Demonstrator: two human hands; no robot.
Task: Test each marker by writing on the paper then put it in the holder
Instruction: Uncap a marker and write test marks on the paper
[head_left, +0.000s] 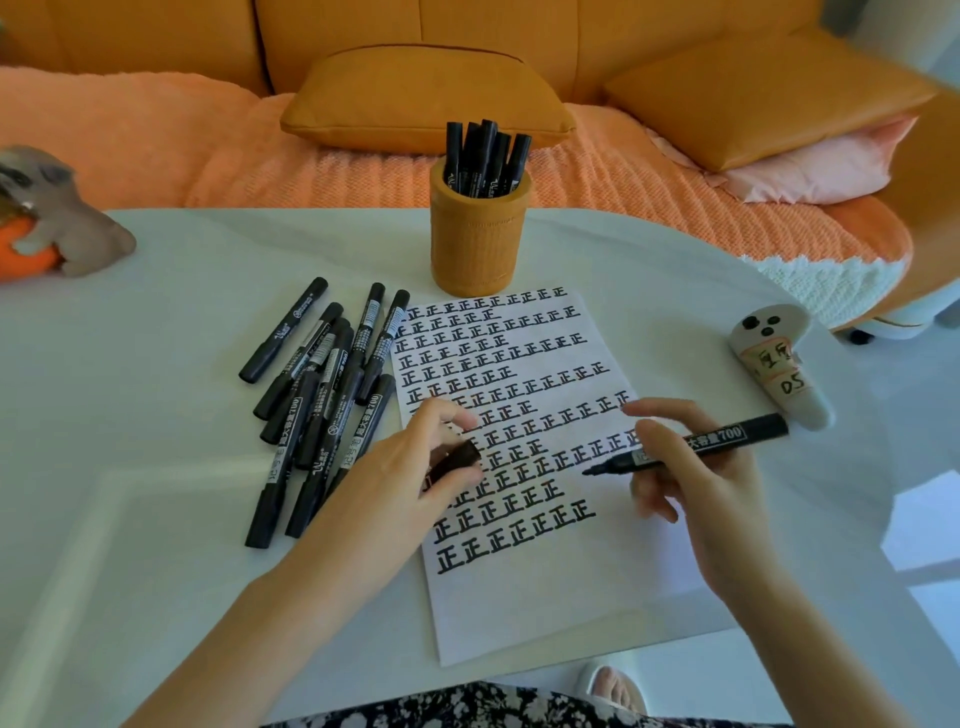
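one sheet of white paper (545, 603) lies on the pale round table (156, 545), covered in rows of black handwritten characters. one orange cylindrical holder (475, 244) stands just beyond its top edge, with five black capped markers (488, 156) upright in it, as far as i can count. beside the paper's left edge lies a loose heap of black markers (322, 395), about nine; they overlap too much for an exact count.

my right hand (696, 483) grips one uncapped black marker (727, 435) between thumb and curled fingers, its tip pointing left, just above the paper. my left hand (410, 467) pinches the black cap (460, 457), apart from the tip, over the written rows.
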